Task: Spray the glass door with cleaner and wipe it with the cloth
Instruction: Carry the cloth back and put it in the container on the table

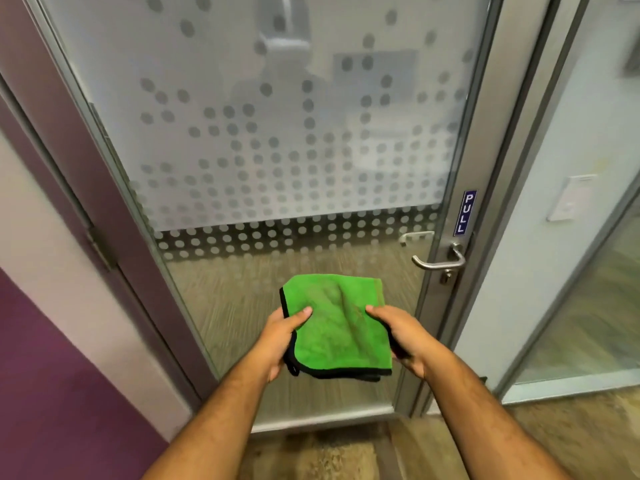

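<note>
A folded green cloth [337, 327] with a black hem is held flat in front of me. My left hand [280, 341] grips its left edge, thumb on top. My right hand [403, 336] grips its right edge the same way. Behind the cloth stands the glass door [263, 133], frosted with a dot pattern above and plain glass below. The cloth is a little short of the pane, not touching it. No spray bottle is in view.
The door's metal lever handle [438, 263] sits at the right, under a blue PULL sign [464, 213]. A purple and white wall [52, 306] runs along the left. A second glass panel [588, 271] stands to the right. Carpet lies underfoot.
</note>
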`<state>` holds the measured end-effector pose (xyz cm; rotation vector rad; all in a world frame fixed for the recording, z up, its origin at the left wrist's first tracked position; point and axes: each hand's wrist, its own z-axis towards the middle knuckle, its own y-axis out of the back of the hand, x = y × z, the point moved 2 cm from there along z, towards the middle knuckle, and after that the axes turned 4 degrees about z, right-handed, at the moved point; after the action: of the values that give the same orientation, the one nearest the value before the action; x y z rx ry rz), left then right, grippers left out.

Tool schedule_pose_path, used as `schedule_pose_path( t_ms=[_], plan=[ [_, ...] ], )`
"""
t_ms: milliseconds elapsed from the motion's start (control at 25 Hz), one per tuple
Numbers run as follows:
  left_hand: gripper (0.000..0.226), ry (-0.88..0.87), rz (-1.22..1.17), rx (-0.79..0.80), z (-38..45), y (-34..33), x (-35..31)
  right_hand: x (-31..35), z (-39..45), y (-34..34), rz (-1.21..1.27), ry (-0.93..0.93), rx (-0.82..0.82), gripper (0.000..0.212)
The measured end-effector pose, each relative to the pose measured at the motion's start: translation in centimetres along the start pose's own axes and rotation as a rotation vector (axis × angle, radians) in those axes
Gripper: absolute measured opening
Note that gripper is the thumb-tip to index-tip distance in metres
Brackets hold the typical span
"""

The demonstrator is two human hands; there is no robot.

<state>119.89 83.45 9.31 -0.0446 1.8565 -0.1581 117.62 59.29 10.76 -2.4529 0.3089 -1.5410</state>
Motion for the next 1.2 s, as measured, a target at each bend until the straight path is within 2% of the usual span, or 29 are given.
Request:
schedule_pose_path(
  t_ms=[80, 120, 200, 280, 440, 640, 760, 800, 880, 960, 1040, 1120, 1200],
  plan=[
    [0.027, -0.017, 0.001, -0.046, -1.2, -1.3, 0.4, 0.1, -0.4, 1.7, -0.112, 0.069, 0.038, 0.017],
    [0.035, -0.027, 0.001, -0.029, -1.8, -1.9, 0.6, 0.1, -0.8, 2.5, -0.142, 0.083, 0.064, 0.017],
    [0.068, -0.052, 0.029, 0.009, -2.8, -2.4, 1.1, 0.1, -1.3, 3.7, -0.173, 0.118, 0.102, 0.019],
    [0.084, -0.082, 0.07, 0.001, -4.1, -3.0, 1.3, -0.1, -1.4, 4.9, -0.169, 0.159, 0.124, 0.021],
    [0.071, -0.106, -0.049, 0.003, -6.8, -3.6, 2.0, -0.4, -2.8, 5.9, -0.168, 0.185, 0.182, 0.031],
    [0.063, -0.13, -0.245, 0.017, -9.4, -3.3, 1.5, -0.1, -6.3, 6.4, 0.215, 0.063, 0.433, 0.042],
    [0.052, -0.135, -0.262, 0.016, -11.0, -3.5, 1.1, -0.6, -8.2, 6.3, 0.139, 0.121, 0.507, 0.052],
    [0.043, -0.127, -0.278, 0.02, -11.6, -3.6, 0.8, -0.8, -8.8, 5.9, 0.063, 0.165, 0.463, 0.049],
    [0.025, -0.072, -0.323, -0.047, -12.7, -3.3, 0.7, -1.3, -10.1, 5.1, -0.084, 0.268, 0.258, 0.045],
    [0.031, -0.052, -0.394, -0.126, -14.2, -2.3, 1.2, -2.6, -11.4, 4.1, -0.133, 0.335, 0.084, 0.054],
    [0.032, 0.025, -0.451, -0.152, -16.3, -1.3, 2.4, -4.6, -13.1, 2.8, -0.099, 0.325, 0.015, 0.057],
    [0.04, 0.141, -0.308, -0.097, -18.9, -0.6, 4.4, -6.8, -15.2, 1.6, -0.02, 0.271, -0.024, 0.05],
    [0.035, 0.165, -0.073, -0.047, -20.9, -0.4, 6.6, -8.8, -17.5, 0.9, 0.088, 0.224, -0.091, 0.033]
  ],
)
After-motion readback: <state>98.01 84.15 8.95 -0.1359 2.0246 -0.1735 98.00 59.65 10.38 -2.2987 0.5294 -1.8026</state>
